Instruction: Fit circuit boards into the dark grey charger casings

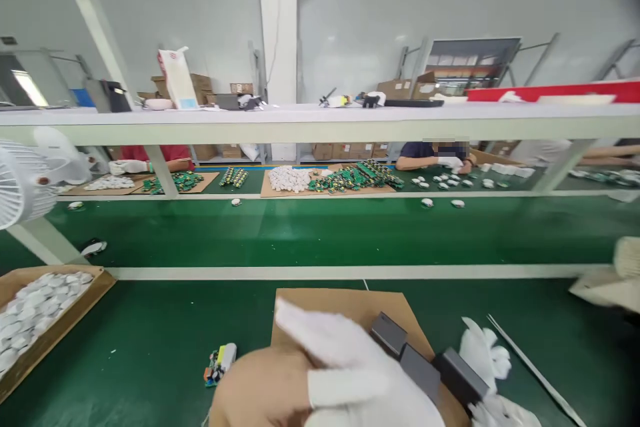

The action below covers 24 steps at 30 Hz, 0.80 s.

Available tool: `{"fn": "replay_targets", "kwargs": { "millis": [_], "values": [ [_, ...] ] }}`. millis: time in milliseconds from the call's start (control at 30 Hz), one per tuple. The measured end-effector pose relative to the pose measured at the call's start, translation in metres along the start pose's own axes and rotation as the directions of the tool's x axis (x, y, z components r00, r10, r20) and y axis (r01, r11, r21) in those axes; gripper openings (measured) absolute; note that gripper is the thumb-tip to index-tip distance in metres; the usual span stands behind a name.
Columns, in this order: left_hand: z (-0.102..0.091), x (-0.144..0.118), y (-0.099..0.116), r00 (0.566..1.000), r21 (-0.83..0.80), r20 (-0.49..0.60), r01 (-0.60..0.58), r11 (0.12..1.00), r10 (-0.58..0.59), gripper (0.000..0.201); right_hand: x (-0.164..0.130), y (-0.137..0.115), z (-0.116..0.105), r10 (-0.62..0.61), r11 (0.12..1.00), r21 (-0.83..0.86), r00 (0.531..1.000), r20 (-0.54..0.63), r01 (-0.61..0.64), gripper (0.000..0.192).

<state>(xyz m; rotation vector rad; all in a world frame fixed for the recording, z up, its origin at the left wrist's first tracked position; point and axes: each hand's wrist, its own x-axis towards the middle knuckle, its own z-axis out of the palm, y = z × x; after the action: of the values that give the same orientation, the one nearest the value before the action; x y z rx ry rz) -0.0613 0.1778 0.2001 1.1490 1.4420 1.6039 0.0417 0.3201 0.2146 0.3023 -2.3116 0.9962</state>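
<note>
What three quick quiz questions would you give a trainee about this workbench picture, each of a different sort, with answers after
1. True or false: both hands wear white gloves.
2. Multiple choice: the row of dark grey rectangular blocks lies over A) a cardboard sheet, B) a metal tray, C) a blue bin.
3. Short answer: what fills the cardboard box at the left edge?

Key
1. True: the left hand and the right hand are both gloved in white and meet the blocks from either side.
2. A.
3. Small white parts, piled loosely; also, a small circuit board lies on the green mat beside the sheet.
</note>
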Motion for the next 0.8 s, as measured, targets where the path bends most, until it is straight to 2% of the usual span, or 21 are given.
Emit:
{"fn": "replay_targets", "kwargs": {
  "millis": [33,67,100,133,200,233,267,300,367,433,500,567,600,667,733,800],
  "values": [
    [-0.004,-0.002,0.002,0.989,0.029,0.137,-0.063,0.998,0.058,0.066,-0.008,0.000,-0.009,0.050,0.998,-0.023,0.998,-0.040,-0.051,0.045],
    [-0.008,-0.005,0.003,0.968,0.053,0.215,-0.145,0.988,0.130,0.060,-0.018,-0.001,-0.019,0.087,0.995,-0.031,0.989,-0.119,-0.091,0.052],
    [-0.011,-0.010,0.003,0.954,0.076,0.212,-0.231,0.970,0.211,0.054,-0.029,-0.004,-0.029,0.130,0.990,-0.028,0.965,-0.228,-0.140,0.054],
    [-0.015,-0.016,0.002,0.948,0.103,0.121,-0.306,0.946,0.293,0.048,-0.043,-0.008,-0.040,0.160,0.984,-0.014,0.918,-0.364,-0.177,0.054],
    [-0.021,-0.026,0.000,0.905,0.161,-0.137,-0.381,0.911,0.402,0.040,-0.070,-0.018,-0.060,0.157,0.981,0.014,0.747,-0.646,-0.194,0.046],
    [-0.023,-0.030,0.000,0.873,0.181,-0.210,-0.408,0.895,0.441,0.038,-0.083,-0.022,-0.066,0.159,0.975,0.008,0.666,-0.729,-0.224,0.042],
    [-0.023,-0.031,0.000,0.851,0.202,-0.248,-0.421,0.884,0.462,0.036,-0.097,-0.024,-0.069,0.191,0.953,-0.008,0.625,-0.757,-0.302,0.038],
    [-0.023,-0.031,0.000,0.841,0.225,-0.269,-0.418,0.880,0.469,0.036,-0.110,-0.023,-0.069,0.246,0.912,-0.040,0.622,-0.743,-0.409,0.036],
    [-0.019,-0.027,0.000,0.865,0.281,-0.271,-0.349,0.894,0.423,0.035,-0.140,-0.008,-0.056,0.441,0.739,-0.165,0.654,-0.614,-0.653,0.032],
    [-0.013,-0.021,-0.007,0.918,0.387,-0.256,-0.189,0.902,0.302,0.034,-0.176,0.020,-0.029,0.542,0.597,-0.404,0.720,-0.433,-0.693,0.037],
    [-0.007,-0.017,-0.024,0.961,0.546,-0.243,0.024,0.838,0.131,0.042,-0.212,0.051,0.004,0.551,0.429,-0.574,0.706,-0.446,-0.697,0.053],
    [-0.004,-0.018,-0.050,0.970,0.681,-0.241,0.181,0.709,-0.016,0.060,-0.242,0.075,0.033,0.493,0.316,-0.665,0.716,-0.495,-0.677,0.066],
    [-0.003,-0.020,-0.064,0.970,0.722,-0.230,0.224,0.654,-0.078,0.070,-0.252,0.082,0.044,0.466,0.277,-0.696,0.726,-0.506,-0.663,0.067],
    [-0.002,-0.026,-0.093,0.965,0.757,-0.186,0.261,0.598,-0.185,0.079,-0.261,0.090,0.057,0.442,0.249,-0.721,0.738,-0.510,-0.647,0.061],
    [0.000,-0.029,-0.116,0.956,0.756,-0.155,0.277,0.593,-0.248,0.080,-0.258,0.092,0.058,0.411,0.275,-0.720,0.755,-0.511,-0.637,0.054],
    [0.002,-0.026,-0.129,0.953,0.730,-0.165,0.291,0.618,-0.254,0.079,-0.248,0.094,0.055,0.367,0.318,-0.714,0.776,-0.513,-0.623,0.050]
  ]
}}
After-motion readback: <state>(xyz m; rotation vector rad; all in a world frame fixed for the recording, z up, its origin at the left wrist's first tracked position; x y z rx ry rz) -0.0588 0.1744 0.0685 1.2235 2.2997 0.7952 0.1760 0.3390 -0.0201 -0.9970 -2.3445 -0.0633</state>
